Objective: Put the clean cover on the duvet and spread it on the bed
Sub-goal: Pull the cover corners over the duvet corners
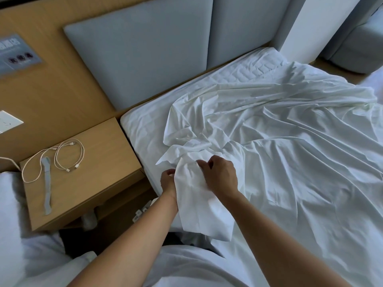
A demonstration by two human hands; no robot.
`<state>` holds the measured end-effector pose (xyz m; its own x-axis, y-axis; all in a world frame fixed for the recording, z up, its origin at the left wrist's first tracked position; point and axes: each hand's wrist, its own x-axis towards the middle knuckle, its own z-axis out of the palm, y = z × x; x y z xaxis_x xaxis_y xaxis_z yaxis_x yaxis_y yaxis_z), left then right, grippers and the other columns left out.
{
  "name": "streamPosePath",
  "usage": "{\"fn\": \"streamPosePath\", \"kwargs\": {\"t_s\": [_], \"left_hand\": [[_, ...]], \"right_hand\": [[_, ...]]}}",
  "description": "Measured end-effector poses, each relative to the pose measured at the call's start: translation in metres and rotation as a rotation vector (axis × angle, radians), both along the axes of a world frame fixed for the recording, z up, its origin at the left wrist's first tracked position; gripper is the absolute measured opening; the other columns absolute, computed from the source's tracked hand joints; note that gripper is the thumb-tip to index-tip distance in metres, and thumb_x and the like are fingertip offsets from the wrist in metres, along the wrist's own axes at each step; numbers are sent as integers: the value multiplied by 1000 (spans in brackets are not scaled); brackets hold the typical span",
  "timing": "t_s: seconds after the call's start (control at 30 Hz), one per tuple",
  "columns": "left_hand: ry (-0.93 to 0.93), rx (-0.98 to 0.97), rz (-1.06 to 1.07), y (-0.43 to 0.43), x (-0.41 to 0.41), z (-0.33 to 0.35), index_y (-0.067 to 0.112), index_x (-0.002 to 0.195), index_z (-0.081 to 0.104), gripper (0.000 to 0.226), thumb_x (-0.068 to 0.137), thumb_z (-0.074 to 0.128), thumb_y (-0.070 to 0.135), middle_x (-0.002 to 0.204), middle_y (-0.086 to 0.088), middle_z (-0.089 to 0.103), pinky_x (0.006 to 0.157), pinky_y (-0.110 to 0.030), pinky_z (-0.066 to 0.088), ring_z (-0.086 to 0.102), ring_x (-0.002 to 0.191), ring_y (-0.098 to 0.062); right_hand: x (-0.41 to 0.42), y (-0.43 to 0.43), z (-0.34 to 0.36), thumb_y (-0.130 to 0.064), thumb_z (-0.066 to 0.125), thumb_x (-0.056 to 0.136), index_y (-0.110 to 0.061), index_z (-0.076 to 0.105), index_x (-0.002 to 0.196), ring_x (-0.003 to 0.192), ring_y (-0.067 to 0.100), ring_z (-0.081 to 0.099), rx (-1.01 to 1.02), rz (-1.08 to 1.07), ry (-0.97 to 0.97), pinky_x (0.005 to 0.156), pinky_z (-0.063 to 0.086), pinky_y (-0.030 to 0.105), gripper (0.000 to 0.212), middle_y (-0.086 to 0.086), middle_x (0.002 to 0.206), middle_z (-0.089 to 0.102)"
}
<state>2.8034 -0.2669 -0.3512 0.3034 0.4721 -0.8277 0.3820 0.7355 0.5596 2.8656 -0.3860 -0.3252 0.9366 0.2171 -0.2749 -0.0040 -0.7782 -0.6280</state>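
Both hands grip the white cover [269, 141] just left of the frame's centre. The left hand [169, 181] curls its fingers round a bunched fold from the left and is partly hidden behind the cloth. The right hand [222, 177] pinches the same fold from above with bent fingers, its back turned toward us. Between the two hands a flap of the cover hangs down over the bed's near edge. The rest of the cover lies crumpled in long creases across the bed [141, 129], filling the centre and right of the frame. We see the quilted mattress surface bare only along the left edge and at the upper middle. Grey padded headboard [134, 59] panels stand against the bed's far side, across the top of the frame. To the left of the bed, just beside it, stands a wooden nightstand [99, 162]. On it lie looped white cables [68, 154] and a grey strap [46, 183]. On the wooden wall at upper left we note a grey switch plate [18, 52], and a white socket [9, 121] below it at the left edge. White bedding [10, 204] fills the lower left corner; we cannot tell whether it is a pillow or the duvet. A grey upholstered seat [356, 48] occupies the upper right corner.
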Motion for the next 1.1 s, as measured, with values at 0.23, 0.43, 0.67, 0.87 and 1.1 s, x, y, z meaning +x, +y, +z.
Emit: {"fn": "streamPosePath", "kwargs": {"t_s": [0.23,0.43,0.67,0.87,1.1], "left_hand": [[83,474,-171,-2,9,-7,10,103,53,12,94,60,8,92,-2,58,77,-32,45,56,90,-26],[-212,161,-333,-4,-17,-6,2,93,69,41,63,72,30,93,-16,67,84,-42,52,63,88,-30],[-298,76,-398,-1,-23,1,7,78,64,39,63,73,42,83,-12,58,80,-41,45,55,83,-27],[-164,634,-305,3,-34,2,18,61,60,20,81,64,15,86,-3,56,66,-25,42,52,73,-14],[-470,222,-681,19,-85,7,18,108,78,32,88,75,42,108,-9,75,80,-27,54,71,97,-22]], "right_hand": [[-26,-26,22,-55,66,88,-19,53,62,51,6,47,-18,364,39,47,32,20,47,-9,56,54],[0,-56,8,-48,62,94,-12,70,71,51,18,54,455,100,701,53,48,31,44,5,63,59],[18,-21,-18,-28,68,86,-6,63,82,46,15,58,257,-116,980,47,44,21,23,1,52,59],[5,12,-53,-41,53,100,1,63,95,92,30,56,221,-203,497,90,46,41,43,15,92,59],[-5,27,-58,-48,43,103,2,61,103,101,36,61,262,-318,396,97,46,42,53,18,100,65]]}}
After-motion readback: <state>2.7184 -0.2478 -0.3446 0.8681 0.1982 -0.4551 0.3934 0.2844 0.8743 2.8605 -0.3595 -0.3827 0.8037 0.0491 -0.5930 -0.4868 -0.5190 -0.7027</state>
